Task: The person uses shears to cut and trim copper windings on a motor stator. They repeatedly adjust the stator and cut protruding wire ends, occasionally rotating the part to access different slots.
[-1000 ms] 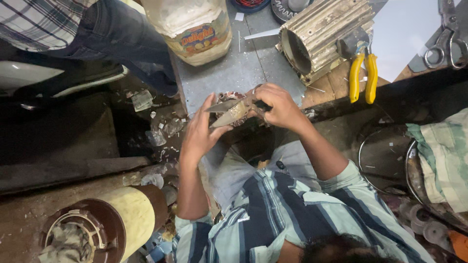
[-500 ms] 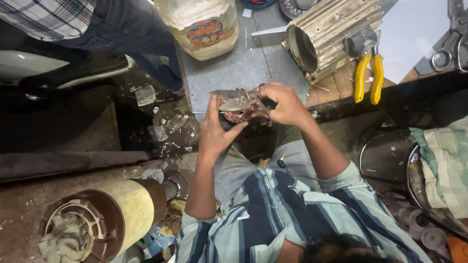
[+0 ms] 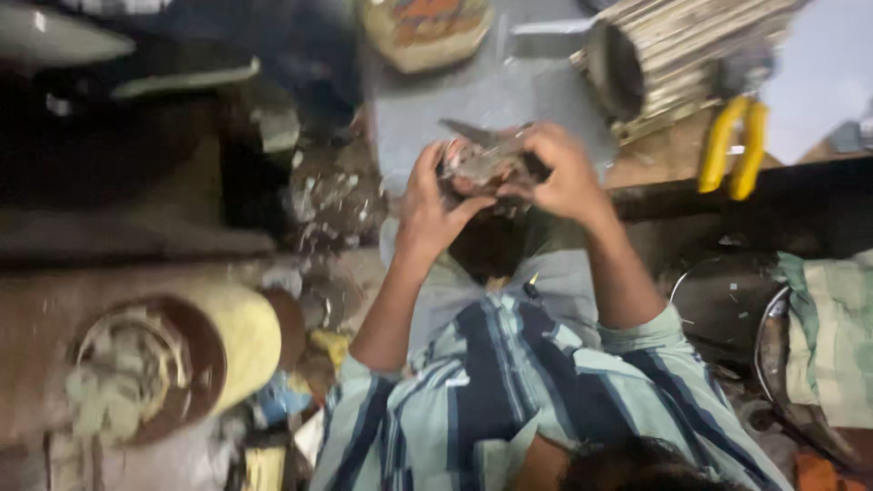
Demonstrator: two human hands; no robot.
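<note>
I look straight down at my own arms and striped shirt. My left hand (image 3: 435, 205) and my right hand (image 3: 561, 173) are both closed around one small, greyish, round metal part (image 3: 482, 164), held just above my lap at the edge of a grey metal sheet (image 3: 436, 109). The left hand cups it from the left, the right hand grips it from the right and above. A thin pointed piece sticks out of the part toward the upper left. The view is blurred, so finer detail of the part is hidden.
A ribbed metal motor housing (image 3: 673, 55) lies at the top right, with yellow-handled pliers (image 3: 735, 150) beside it. A plastic jar (image 3: 426, 32) stands at the top. A yellow cylinder with windings (image 3: 173, 359) lies at the lower left. Another person's dark trousers (image 3: 273, 45) are at the top left. Cloth (image 3: 837, 336) lies at the right.
The view has shifted and blurred. Both hands stay on the metal part, which has turned slightly between them; the hands sit a little higher in the picture.
</note>
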